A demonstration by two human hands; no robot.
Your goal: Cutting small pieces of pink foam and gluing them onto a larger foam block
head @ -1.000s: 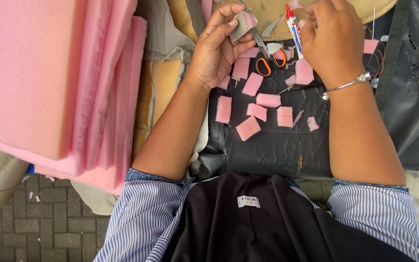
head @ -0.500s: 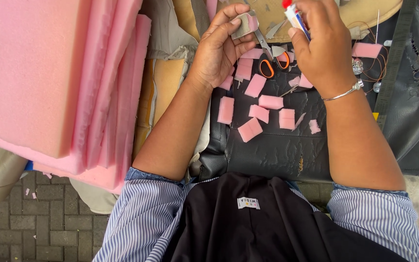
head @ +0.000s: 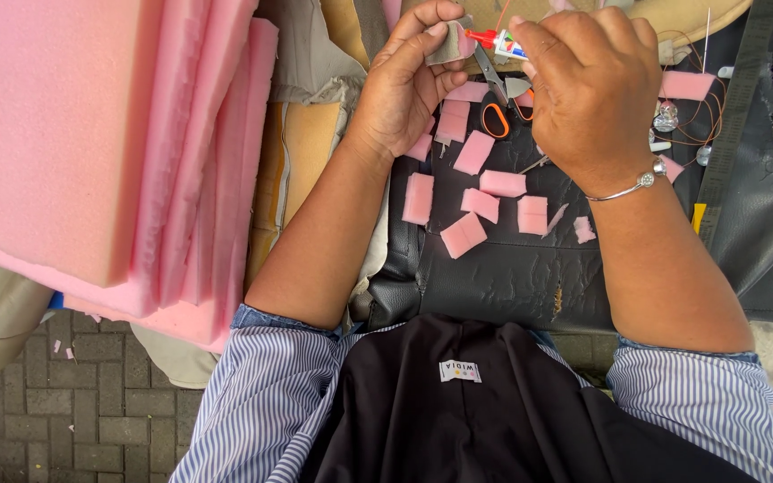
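The left hand [head: 404, 89] is pinching a small grey patch [head: 452, 43] between closed fingers, while the right hand [head: 594, 94] is gripping a red-tipped glue tube [head: 498, 41], its tip touching the patch, above pink foam pieces [head: 480, 204] on black leather [head: 512, 268].

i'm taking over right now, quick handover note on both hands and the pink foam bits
Left hand: pinches a small grey piece at the top.
Right hand: holds a small red-tipped glue tube, nozzle at that piece.
Cut pink foam pieces lie loose on the black seat cover; orange-handled scissors sit among them; pink foam sheets are stacked at left.
Done: pieces cut.
Left: the loose pieces lie unattached.
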